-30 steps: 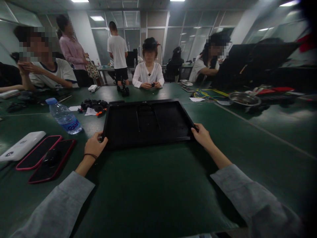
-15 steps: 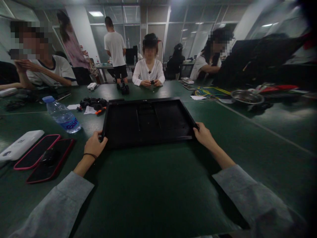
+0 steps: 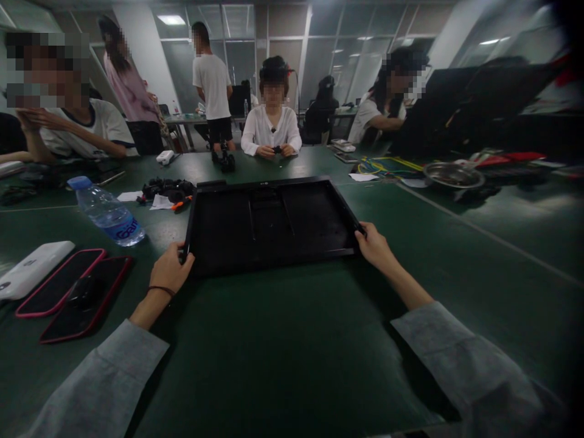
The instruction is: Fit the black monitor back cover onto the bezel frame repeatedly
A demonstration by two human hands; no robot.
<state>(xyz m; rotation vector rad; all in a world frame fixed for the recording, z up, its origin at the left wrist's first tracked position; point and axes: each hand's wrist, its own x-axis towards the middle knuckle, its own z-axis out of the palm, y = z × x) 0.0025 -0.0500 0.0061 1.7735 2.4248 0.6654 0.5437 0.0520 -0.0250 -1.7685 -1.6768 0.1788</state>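
While the bottle stands apart, left hand and right hand pinch side edges of the tray.

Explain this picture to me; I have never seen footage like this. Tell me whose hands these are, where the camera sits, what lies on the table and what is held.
No machine here: a person wears a camera on the head, looking forward and down, so both grey-sleeved arms are that person's own. The left hand and right hand each grip a near corner of a shallow black panel on the green table. To its left lie a water bottle, two red-edged phones and a white flat device; a metal bowl stands far right. Other people sit across the table.
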